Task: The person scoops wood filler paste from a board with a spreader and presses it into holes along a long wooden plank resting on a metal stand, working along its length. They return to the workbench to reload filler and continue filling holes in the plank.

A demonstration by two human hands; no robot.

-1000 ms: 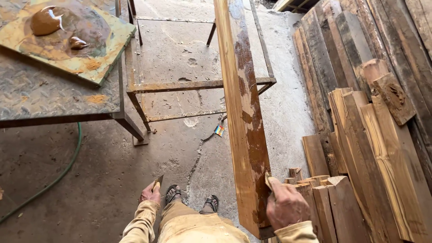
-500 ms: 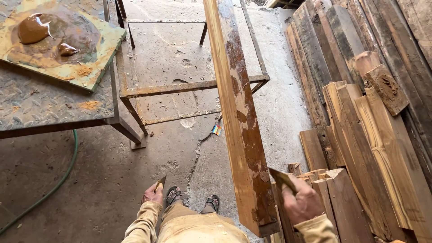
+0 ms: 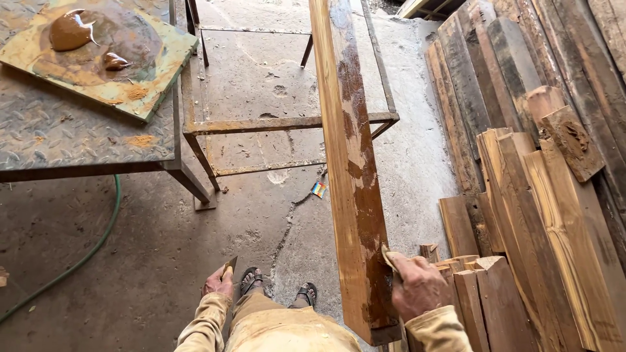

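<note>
A long wooden plank (image 3: 349,163) runs from the top of the view down to my waist, its right face wet with dark brown filler. My right hand (image 3: 417,285) grips a small putty scraper (image 3: 389,257) and presses its blade against the plank's lower right face. My left hand (image 3: 219,283) hangs at my side, closed on another small scraper (image 3: 230,265) whose tip points up. My sandalled feet (image 3: 277,287) stand on the concrete floor below.
A metal checker-plate table (image 3: 72,140) at the left carries a board (image 3: 91,55) with blobs of brown filler. A rusty steel frame (image 3: 287,124) stands behind the plank. Stacked planks (image 3: 535,195) fill the right side. A green hose (image 3: 78,261) lies on the floor.
My right hand with the scraper has slid up and back along the plank's lower face. The view has shifted slightly. My left hand stays at my side.
</note>
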